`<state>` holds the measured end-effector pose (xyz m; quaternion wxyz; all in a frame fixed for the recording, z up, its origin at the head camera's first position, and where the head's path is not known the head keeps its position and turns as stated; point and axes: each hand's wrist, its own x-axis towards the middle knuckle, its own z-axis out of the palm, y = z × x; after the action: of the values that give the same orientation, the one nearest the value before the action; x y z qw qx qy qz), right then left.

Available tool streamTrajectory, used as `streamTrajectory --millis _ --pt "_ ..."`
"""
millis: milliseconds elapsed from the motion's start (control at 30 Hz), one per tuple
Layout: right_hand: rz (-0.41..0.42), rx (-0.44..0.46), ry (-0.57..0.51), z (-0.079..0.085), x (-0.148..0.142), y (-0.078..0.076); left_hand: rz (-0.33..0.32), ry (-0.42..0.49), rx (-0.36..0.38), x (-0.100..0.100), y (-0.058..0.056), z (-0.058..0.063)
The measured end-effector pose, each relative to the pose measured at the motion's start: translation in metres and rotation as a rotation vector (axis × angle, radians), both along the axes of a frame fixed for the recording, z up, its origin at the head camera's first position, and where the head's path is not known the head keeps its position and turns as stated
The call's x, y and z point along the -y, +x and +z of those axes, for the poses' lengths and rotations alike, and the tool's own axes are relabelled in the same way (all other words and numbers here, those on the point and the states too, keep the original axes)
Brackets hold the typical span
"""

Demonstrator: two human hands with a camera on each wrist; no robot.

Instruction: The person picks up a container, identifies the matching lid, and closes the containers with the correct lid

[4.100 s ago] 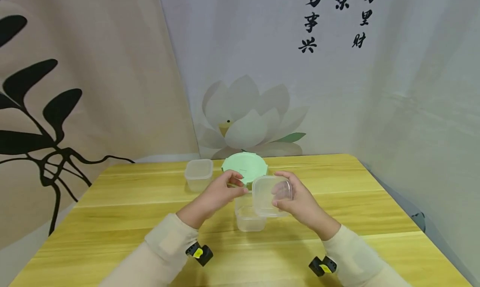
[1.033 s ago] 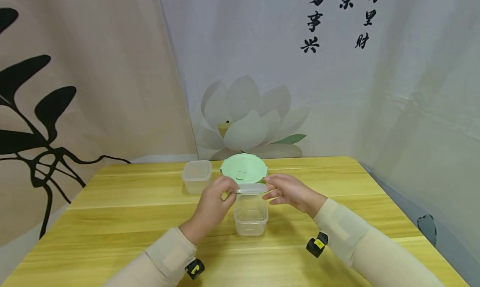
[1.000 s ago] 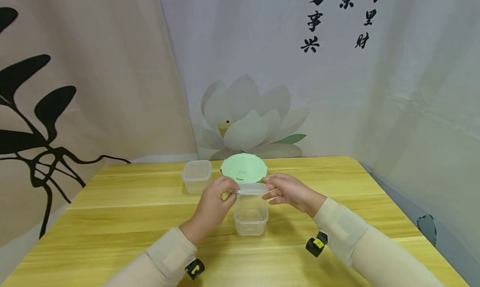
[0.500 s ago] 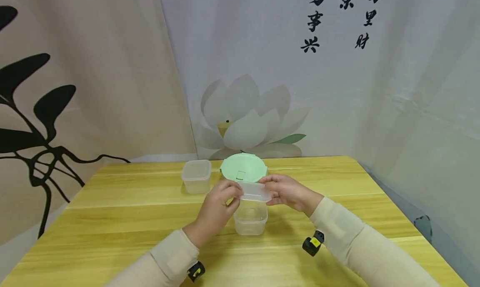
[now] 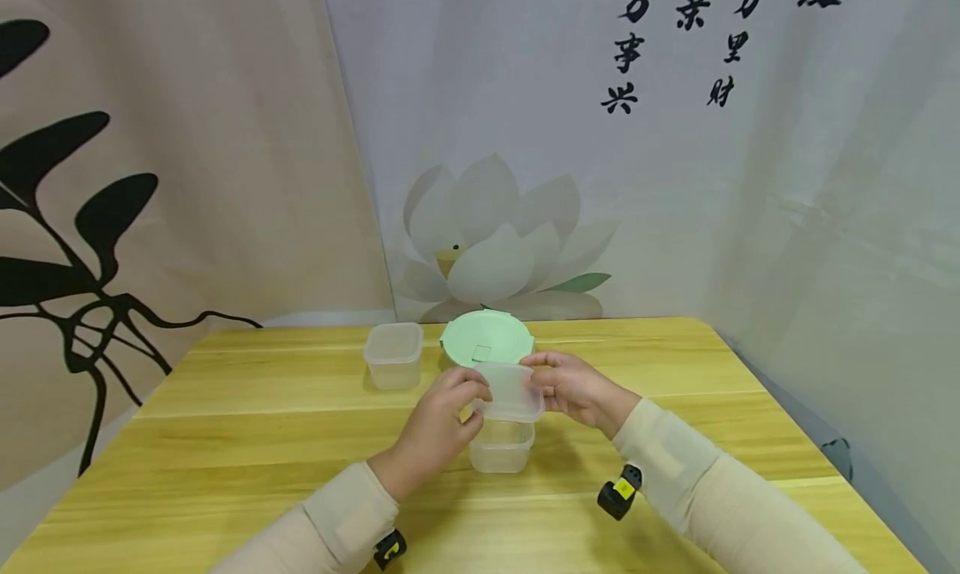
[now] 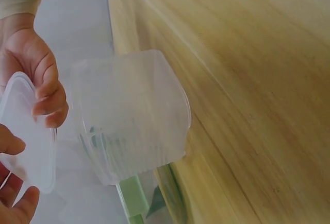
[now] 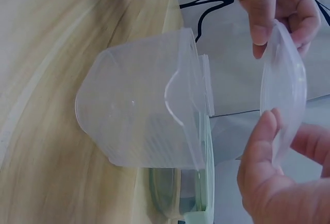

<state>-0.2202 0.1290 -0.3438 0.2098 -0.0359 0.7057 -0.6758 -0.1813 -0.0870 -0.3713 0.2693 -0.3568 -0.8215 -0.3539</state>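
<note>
A translucent square lid is tilted up above a clear plastic food container, which stands uncovered on the table. My left hand holds the lid by its left edge, its fingers curled. At the opposite edge my right hand pinches the lid, thumb on one face and fingers behind, as the right wrist view shows. The lid is apart from the container there. In the left wrist view, the lid hides part of the right hand.
Behind the lid sits a round container with a light green lid. A second square container, its lid on, stands to the left at the back. The wooden table ends at a printed curtain.
Earlier only the right hand gripped the lid, off to the right. Now both hands hold it above the container, and over the last second its face has tipped up towards the head camera.
</note>
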Motion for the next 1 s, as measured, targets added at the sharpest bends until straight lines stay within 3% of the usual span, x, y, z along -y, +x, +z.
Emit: streamTrajectory --millis 200,567,1000 --pt "-0.012 0.013 -0.007 -0.0037 0.0005 -0.0011 0.030 -0.048 0.059 -0.0002 0.0001 -0.0019" --pt "-0.033 0.020 -0.010 -0.0036 0.0038 -0.0014 0.075 -0.018 0.231 0.0000 0.0018 0.0012" --pt "-0.056 0.009 -0.018 -0.0028 0.0024 -0.0023 0.023 0.035 0.436 0.0029 -0.0037 0.0065"
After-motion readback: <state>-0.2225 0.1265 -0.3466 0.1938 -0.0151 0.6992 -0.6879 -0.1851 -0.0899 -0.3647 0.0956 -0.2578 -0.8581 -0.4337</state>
